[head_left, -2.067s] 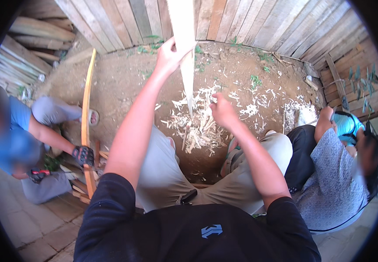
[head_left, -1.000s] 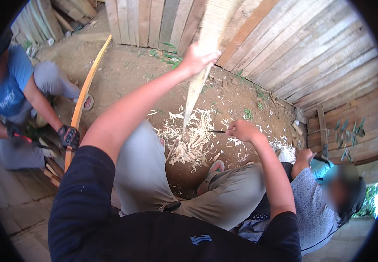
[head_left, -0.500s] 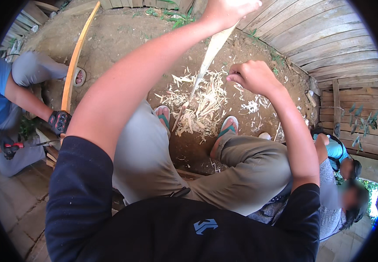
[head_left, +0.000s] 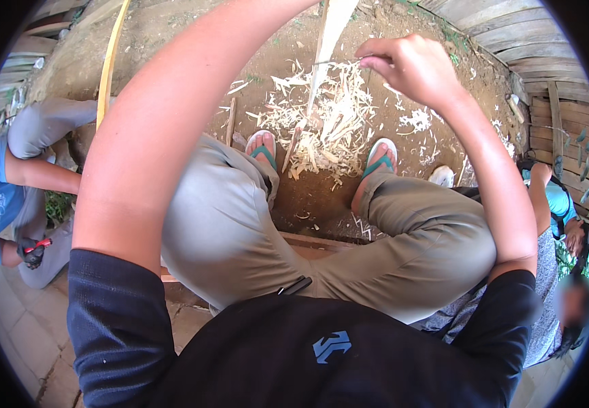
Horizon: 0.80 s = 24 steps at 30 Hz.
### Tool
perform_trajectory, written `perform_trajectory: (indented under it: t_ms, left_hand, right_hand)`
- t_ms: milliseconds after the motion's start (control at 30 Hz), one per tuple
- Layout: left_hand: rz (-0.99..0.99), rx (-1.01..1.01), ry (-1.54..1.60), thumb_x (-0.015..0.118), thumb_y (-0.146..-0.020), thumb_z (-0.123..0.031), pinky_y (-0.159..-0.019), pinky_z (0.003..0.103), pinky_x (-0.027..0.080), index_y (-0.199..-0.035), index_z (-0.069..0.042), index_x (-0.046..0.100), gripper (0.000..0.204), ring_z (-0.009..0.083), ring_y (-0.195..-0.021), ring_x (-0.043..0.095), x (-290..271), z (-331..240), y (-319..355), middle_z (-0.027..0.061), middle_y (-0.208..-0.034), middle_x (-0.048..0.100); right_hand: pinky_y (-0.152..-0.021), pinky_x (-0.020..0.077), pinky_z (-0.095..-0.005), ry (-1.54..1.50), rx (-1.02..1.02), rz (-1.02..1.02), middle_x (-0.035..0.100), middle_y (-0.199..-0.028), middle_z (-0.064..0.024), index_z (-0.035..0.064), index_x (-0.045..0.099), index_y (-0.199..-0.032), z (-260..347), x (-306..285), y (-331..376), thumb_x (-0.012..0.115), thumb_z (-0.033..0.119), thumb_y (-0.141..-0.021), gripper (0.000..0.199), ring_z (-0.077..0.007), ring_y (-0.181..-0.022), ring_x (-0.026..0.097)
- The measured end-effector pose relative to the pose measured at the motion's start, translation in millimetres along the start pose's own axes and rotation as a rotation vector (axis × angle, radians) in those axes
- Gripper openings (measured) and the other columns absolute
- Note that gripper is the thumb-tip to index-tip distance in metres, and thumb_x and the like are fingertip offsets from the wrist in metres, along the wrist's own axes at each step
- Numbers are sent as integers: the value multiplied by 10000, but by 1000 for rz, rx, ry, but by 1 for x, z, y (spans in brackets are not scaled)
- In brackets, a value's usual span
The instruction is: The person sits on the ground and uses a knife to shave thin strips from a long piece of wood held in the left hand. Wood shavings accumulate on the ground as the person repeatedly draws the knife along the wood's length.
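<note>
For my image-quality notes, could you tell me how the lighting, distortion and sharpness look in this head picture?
Head view: even daylight with soft shadows and no glare; strong fisheye bending curves the plank fence at the dark round rim; the right hand and the shavings are sharp; the left hand is cut off at the top edge.

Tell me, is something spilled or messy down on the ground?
Yes. A heap of pale wood shavings lies scattered over the brown dirt ground between the person's two feet in green flip-flops, around the foot of the long pale wooden stick. The right hand holds a thin blade beside that stick. Nothing looks broken.
</note>
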<state>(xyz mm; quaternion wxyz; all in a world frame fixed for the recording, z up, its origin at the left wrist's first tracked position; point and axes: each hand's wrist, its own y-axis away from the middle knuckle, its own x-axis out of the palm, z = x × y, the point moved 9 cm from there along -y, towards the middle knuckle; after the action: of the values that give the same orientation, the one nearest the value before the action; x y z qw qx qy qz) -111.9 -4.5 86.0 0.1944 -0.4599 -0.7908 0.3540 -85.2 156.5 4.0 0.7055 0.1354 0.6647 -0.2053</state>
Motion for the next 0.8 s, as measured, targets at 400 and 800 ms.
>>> perform_trajectory:
  t_ms: [400,800]
  left_hand:
    - [-6,31,-85,768,-878,-249,-619,413,548,-1061,-6,630,334,280,-703,694,-5,0,10,145,-799,693]
    - [-43,41,-104,755,-880,-260,-632,428,552,-1071,-2,626,346,307,-722,696,-10,-1,6,165,-814,692]
  right_hand:
    - [-636,585,-460,139,123,-29,721,-730,-144,216,767,-1028,25,-28,16,628,335,-981,189,-356,-674,720]
    - [-606,589,-467,144,93,-31,705,-711,-180,143,730,-984,44,9,2,613,264,-984,167,-380,-662,719]
